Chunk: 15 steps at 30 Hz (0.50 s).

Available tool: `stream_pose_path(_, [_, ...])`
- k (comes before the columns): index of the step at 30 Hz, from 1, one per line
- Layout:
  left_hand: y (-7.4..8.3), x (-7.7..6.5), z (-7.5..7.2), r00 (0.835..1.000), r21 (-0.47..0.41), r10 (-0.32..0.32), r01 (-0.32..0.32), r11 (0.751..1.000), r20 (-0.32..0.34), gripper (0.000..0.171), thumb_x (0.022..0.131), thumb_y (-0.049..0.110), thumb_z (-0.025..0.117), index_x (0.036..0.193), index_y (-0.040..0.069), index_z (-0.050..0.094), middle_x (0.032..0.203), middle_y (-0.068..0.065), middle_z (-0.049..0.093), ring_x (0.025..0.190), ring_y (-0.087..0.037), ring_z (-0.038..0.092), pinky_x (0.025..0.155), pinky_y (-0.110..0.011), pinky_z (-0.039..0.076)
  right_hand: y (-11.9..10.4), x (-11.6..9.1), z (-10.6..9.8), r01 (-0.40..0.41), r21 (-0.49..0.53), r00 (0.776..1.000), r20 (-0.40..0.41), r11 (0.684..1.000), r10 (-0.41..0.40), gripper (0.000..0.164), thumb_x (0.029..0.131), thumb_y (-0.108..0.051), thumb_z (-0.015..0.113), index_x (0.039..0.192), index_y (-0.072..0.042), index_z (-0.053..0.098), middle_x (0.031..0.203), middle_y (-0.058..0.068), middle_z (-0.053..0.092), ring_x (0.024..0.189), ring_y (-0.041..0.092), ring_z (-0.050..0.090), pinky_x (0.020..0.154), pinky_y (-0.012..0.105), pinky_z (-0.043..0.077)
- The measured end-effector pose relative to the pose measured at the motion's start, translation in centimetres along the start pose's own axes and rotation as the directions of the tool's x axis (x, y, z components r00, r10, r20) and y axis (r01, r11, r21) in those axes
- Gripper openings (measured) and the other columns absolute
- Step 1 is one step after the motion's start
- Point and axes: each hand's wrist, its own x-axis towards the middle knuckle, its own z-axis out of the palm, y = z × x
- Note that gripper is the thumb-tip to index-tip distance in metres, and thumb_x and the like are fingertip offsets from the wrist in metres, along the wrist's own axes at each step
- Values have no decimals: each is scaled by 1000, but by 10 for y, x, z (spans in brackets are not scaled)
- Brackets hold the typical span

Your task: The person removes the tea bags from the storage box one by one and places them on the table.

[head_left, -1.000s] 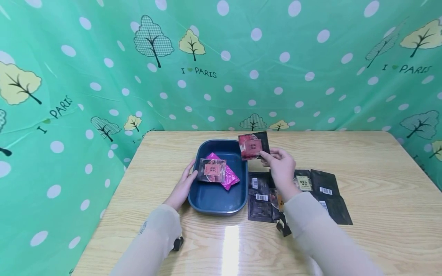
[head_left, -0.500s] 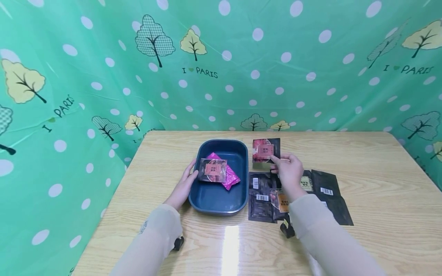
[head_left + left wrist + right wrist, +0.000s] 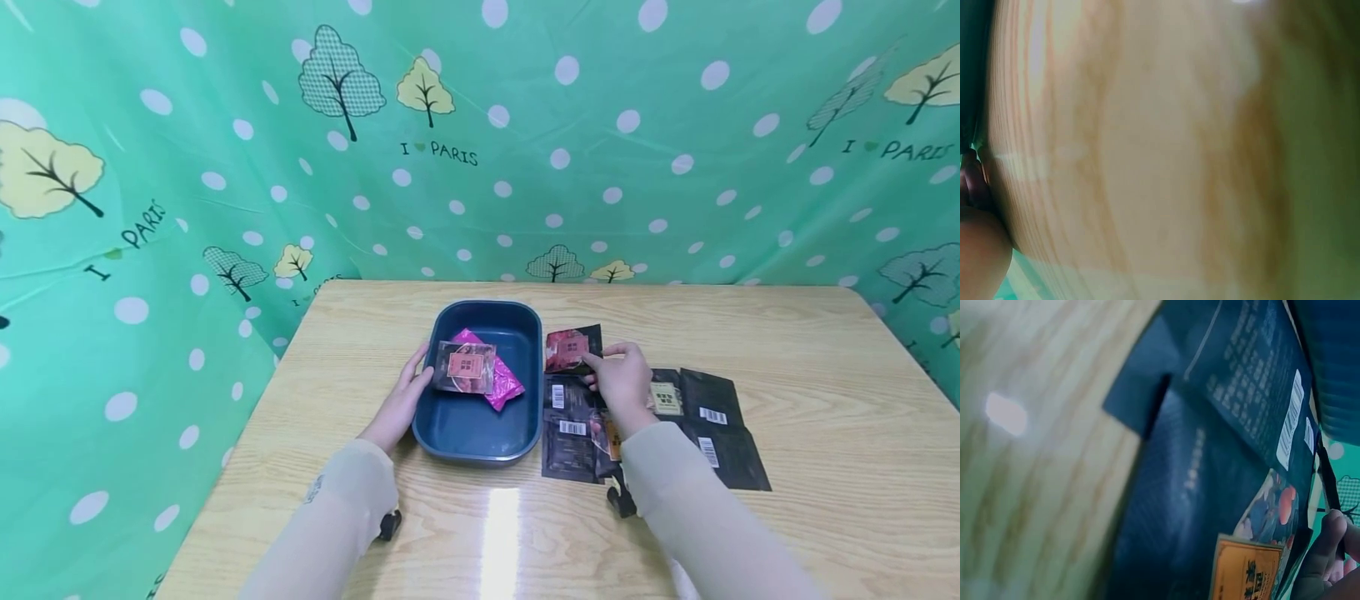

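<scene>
My left hand (image 3: 399,404) rests against the left side of a dark blue rectangular tub (image 3: 480,442), its thumb at the rim. In the tub, a black sachet with a pink label (image 3: 465,367) lies across a shiny pink packet (image 3: 504,385). To the right of the tub, my right hand (image 3: 624,379) pinches a black-and-red sachet (image 3: 567,348) between thumb and fingers. That sachet is tilted, right above the back edge of the laid-out sachets. In the right wrist view, the fingers (image 3: 1329,550) show at the right edge, beside an orange-labelled sachet (image 3: 1247,569).
Several black sachets lie in overlapping rows right of the tub, some showing barcodes, such as one sachet (image 3: 570,450) at the front and another sachet (image 3: 711,398) farther right. My right forearm covers part of them. A green patterned curtain (image 3: 480,200) hangs behind the wooden table (image 3: 825,400).
My right hand has carried the pinched sachet away from the tub's right rim, rightward and then down toward the laid-out sachets. My left hand has stayed at the tub.
</scene>
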Motion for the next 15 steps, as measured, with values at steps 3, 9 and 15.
stream_pose_path(3, [0, 0, 0, 1000, -4, -7, 7, 1000, -6, 55, 106, 46, 35, 157, 39, 16, 163, -14, 22, 146, -38, 30, 119, -56, 26, 1, 1, 0, 28, -52, 1000, 10, 998, -27, 29, 92, -20, 71, 110, -2, 58, 67, 10, 71, 46, 8, 60, 45, 22, 48])
stream_pose_path(9, [0, 1, 1, 1000, 0, -7, 7, 1000, -6, 55, 106, 45, 35, 157, 38, 16, 166, -9, 16, 148, -37, 26, 119, -56, 25, 0, 1, 0, 128, -227, 992, 18, 965, -127, 25, 92, -24, 70, 106, -3, 68, 68, 7, 67, 50, 10, 56, 48, 25, 42])
stream_pose_path(15, [0, 0, 1, 1000, -4, -3, 3, 1000, -9, 55, 107, 44, 35, 158, 38, 15, 165, -9, 18, 148, -36, 27, 120, -55, 24, -1, 2, -2, 201, -365, 980, 60, 909, -192, 23, 93, -27, 69, 101, -5, 71, 71, 5, 61, 56, 15, 48, 51, 28, 38])
